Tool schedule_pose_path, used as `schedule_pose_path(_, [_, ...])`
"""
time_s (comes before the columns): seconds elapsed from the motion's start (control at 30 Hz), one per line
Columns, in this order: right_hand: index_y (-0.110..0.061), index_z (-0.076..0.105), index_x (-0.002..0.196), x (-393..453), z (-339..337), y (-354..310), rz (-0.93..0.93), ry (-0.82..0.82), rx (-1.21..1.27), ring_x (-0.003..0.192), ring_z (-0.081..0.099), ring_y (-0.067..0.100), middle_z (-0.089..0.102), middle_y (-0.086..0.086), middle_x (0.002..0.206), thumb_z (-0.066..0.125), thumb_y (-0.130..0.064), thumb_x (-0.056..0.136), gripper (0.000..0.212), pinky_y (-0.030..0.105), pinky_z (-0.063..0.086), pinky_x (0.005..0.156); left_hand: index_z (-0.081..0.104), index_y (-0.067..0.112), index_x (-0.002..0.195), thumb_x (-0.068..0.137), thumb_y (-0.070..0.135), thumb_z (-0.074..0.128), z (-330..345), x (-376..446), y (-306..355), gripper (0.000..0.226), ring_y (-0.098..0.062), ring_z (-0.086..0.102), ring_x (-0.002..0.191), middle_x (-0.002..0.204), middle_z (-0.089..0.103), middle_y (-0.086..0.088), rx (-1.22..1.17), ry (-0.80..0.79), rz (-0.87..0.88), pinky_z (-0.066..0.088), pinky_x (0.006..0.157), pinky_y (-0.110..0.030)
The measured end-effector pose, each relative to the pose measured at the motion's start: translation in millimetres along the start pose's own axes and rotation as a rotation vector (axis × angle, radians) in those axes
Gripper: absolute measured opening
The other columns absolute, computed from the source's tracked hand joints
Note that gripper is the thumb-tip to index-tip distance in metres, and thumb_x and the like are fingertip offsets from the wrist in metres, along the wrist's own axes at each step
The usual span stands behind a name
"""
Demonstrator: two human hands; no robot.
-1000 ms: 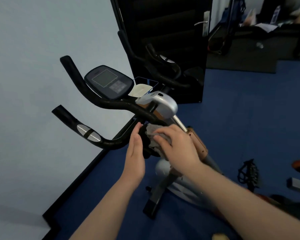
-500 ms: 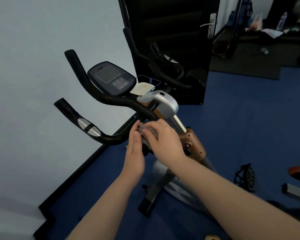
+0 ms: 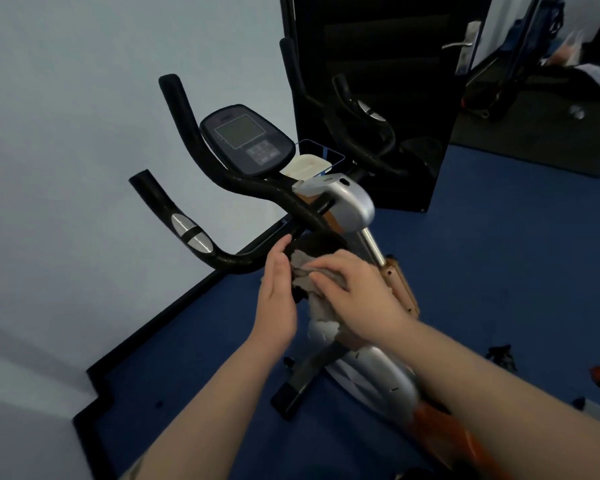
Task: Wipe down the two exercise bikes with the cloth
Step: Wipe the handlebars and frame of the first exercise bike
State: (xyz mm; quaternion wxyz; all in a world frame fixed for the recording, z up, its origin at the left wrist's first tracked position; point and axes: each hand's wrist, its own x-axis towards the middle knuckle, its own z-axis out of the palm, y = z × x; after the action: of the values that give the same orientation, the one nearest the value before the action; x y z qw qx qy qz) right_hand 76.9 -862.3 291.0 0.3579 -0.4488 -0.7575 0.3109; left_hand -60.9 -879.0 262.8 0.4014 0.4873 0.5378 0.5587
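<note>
Grey cloth under the right hand has slid slightly lower.

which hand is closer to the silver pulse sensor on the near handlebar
Left. The left hand lies flat just right of the bar carrying the sensor; the right hand, pressing the cloth, is farther right.

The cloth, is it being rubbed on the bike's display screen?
No, the right hand presses the cloth on a black knob below the handlebar, away from the display.
</note>
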Motion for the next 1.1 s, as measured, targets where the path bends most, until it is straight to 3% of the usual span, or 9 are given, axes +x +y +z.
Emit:
schedule_pose_path(0.1, [-0.026,0.069,0.111,24,-4,-1,-0.039,0.086,-0.119,0.091,0.053,0.004,0.054,-0.009,0.099,0.056,-0.030,0.097,0.020,0.022,0.044,0.082,0.045,0.028,0.140,0.100,0.045,0.026,4,1,-1,0.047,0.009,0.057,0.108,0.125,0.058,0.012,-0.039,0.021,0.007,0.045,0.083,-0.007])
schedule_pose_path(0.27, [-0.022,0.063,0.125,1,23,-6,-0.062,0.103,-0.004,0.090,0.058,0.006,0.051,-0.010,0.105,0.053,-0.027,0.099,0.028,0.033,0.053,0.081,0.045,0.025,0.140,0.102,0.042,0.025,4,-2,2,0.046,0.011,0.057,0.106,0.121,0.060,0.013,-0.016,0.025,0.008,0.043,0.080,-0.003])
schedule_pose_path(0.37, [-0.020,0.065,0.121,-13,-1,9,-0.118,-0.003,-0.022,0.092,0.056,0.001,0.052,-0.011,0.103,0.059,-0.026,0.095,0.027,0.022,0.049,0.082,0.046,0.034,0.136,0.105,0.039,0.022,3,-3,1,0.039,0.009,0.059,0.103,0.118,0.060,0.014,0.002,0.030,-0.014,0.045,0.079,-0.006])
schedule_pose_path(0.43, [-0.020,0.066,0.120,-1,-9,9,-0.174,0.029,-0.127,0.088,0.052,-0.001,0.049,-0.012,0.102,0.061,-0.023,0.094,0.026,0.015,0.044,0.079,0.047,0.031,0.137,0.105,0.040,0.022,6,-2,1,0.041,0.010,0.059,0.102,0.119,0.060,0.014,-0.019,0.056,-0.009,0.046,0.078,-0.006])
schedule_pose_path(0.6, [-0.017,0.059,0.131,10,20,-8,-0.120,0.128,-0.223,0.090,0.058,0.015,0.049,0.000,0.114,0.053,-0.022,0.099,0.033,0.037,0.053,0.079,0.051,0.033,0.130,0.106,0.035,0.022,11,-5,5,0.037,0.012,0.058,0.104,0.110,0.066,0.025,-0.024,0.098,0.000,0.044,0.079,-0.004])
schedule_pose_path(0.77, [-0.017,0.067,0.119,-15,-8,8,-0.191,0.050,-0.245,0.079,0.056,0.008,0.053,-0.003,0.105,0.059,-0.020,0.094,0.027,0.028,0.055,0.068,0.049,0.030,0.134,0.106,0.036,0.023,9,-4,5,0.039,0.012,0.059,0.098,0.115,0.060,0.014,0.014,0.089,-0.014,0.046,0.076,-0.006])
schedule_pose_path(0.83, [-0.014,0.069,0.115,0,-16,7,-0.238,0.164,-0.303,0.074,0.054,0.009,0.055,0.002,0.103,0.061,-0.018,0.092,0.024,0.025,0.050,0.061,0.053,0.022,0.131,0.107,0.028,0.027,9,-1,9,0.035,0.005,0.061,0.099,0.113,0.063,0.007,0.030,0.102,-0.006,0.049,0.077,-0.010])
schedule_pose_path(0.93, [-0.009,0.065,0.123,15,-4,6,-0.236,0.236,-0.389,0.082,0.059,0.022,0.057,0.011,0.106,0.063,-0.011,0.092,0.031,0.035,0.054,0.065,0.059,0.019,0.120,0.105,0.021,0.036,3,13,20,0.027,-0.013,0.062,0.103,0.111,0.065,-0.002,0.123,0.120,-0.065,0.052,0.087,-0.028])
schedule_pose_path(1.1, [-0.011,0.062,0.130,-33,19,24,-0.101,0.231,-0.160,0.084,0.060,0.017,0.052,0.007,0.106,0.060,-0.011,0.094,0.035,0.036,0.058,0.070,0.053,0.021,0.102,0.105,0.024,0.036,8,34,25,0.018,-0.009,0.055,0.081,0.090,0.058,0.003,0.354,0.153,-0.119,0.047,0.069,-0.027])
